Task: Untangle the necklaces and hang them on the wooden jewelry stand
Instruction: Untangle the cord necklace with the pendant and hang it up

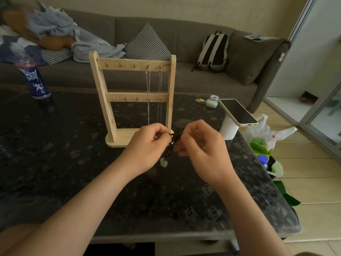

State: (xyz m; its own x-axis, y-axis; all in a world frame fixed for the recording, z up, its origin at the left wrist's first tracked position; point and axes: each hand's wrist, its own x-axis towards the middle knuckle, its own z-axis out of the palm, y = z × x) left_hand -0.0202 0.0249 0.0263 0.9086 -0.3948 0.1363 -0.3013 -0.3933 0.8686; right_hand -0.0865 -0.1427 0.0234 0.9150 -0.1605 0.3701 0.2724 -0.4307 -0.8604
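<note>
Fingers (160, 131) on dark cord (175, 137), stand (129, 62) just behind

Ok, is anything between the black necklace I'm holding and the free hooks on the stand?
Nothing visible. The black necklace is held in front of the stand; its three left top hooks are bare. Two silver chains hang only from the right hooks.
</note>
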